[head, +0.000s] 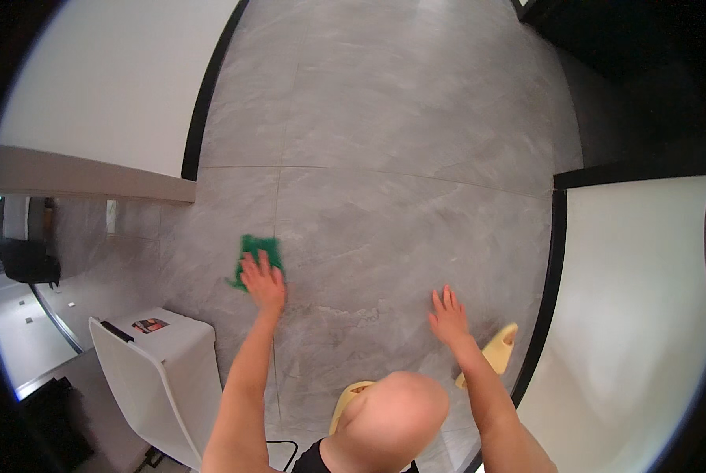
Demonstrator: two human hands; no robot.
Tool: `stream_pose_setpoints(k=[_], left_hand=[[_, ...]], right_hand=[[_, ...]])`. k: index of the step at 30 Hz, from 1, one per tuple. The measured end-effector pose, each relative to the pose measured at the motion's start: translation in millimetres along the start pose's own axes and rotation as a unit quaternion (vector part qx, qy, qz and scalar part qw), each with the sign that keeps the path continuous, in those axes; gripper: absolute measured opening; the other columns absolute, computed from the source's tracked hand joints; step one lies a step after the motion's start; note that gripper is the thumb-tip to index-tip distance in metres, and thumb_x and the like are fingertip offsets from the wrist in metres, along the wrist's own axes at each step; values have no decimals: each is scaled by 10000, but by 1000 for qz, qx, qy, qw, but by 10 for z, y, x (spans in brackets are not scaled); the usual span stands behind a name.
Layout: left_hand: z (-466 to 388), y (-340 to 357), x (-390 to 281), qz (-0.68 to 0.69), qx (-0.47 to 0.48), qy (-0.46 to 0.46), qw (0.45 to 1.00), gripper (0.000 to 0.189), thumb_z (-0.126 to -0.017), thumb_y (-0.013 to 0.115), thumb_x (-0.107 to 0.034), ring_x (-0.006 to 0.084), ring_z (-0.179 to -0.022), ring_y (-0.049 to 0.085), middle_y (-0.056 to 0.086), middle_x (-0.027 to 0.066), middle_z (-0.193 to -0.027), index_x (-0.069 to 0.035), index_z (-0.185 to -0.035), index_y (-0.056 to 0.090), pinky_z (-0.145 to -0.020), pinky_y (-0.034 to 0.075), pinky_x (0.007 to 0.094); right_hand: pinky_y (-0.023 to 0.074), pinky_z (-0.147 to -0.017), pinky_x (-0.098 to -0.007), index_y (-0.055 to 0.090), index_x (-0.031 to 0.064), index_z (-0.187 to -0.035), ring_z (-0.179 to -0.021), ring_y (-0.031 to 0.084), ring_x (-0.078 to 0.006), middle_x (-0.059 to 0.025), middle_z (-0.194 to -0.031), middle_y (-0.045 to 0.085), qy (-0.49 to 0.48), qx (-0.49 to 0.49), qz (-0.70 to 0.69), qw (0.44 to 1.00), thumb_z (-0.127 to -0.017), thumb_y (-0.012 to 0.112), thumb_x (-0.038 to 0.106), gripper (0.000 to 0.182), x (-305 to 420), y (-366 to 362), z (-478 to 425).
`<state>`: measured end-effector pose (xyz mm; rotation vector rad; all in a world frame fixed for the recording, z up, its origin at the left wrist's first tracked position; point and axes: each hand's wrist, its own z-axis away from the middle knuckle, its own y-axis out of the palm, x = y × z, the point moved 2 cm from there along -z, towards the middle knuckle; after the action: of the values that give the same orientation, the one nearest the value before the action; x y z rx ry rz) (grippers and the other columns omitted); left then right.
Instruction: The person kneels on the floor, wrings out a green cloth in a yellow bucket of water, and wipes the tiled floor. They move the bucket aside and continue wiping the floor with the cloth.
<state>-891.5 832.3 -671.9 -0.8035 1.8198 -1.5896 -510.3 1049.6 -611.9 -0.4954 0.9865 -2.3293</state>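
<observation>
A green cloth (261,243) lies on the grey tiled floor (353,219), left of the middle of the head view. My left hand (263,284) presses down on it with fingers spread, covering its lower part. To the right, my right hand (449,315) rests with its fingers apart on the bare tiles. It holds nothing. A yellow slipper (498,352) is beside my right forearm, and another yellow slipper (346,405) shows partly behind my bent knee.
A white plastic bin (190,355) stands at the lower left. White walls with black skirting (557,254) border the floor on both sides. A grey wall edge (93,177) juts in at the left. Near my knee lies a black cable (294,452). A dark opening is at the upper right.
</observation>
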Motion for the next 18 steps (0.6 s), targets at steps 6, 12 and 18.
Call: stream_pose_setpoints(k=[6,12,18], left_hand=[[-836,193,-935,-128,31,-327,936,506,-890,468,-341,414,-1197,408,408,264,-1329,-92,-1327,408,-903,389,485],[-418,31,-2692,201,73,162,963,564,-857,501,-293,372,-1327,281,270,209,-1454,-98,-1373,386,-1068,230,500],[266,-54,-1397,168,106,-18,980,605,-823,550,-293,414,-1333,248,248,248,-1451,-85,-1368,390,-1069,208,523]], right_hand=[[279,-1047,-489,269,101,-1424,-1353,218,-369,-212,-1489,162,-35,16,-7,999,-860,518,305,650,-70,30,-11],[326,-1015,-459,348,55,-1373,-1287,336,-339,-214,-1433,284,-87,-32,57,994,-809,564,185,618,195,-314,-84],[317,-1024,-457,349,15,-1364,-1301,337,-323,-221,-1436,288,-164,-105,22,981,-803,534,104,598,896,-511,-588]])
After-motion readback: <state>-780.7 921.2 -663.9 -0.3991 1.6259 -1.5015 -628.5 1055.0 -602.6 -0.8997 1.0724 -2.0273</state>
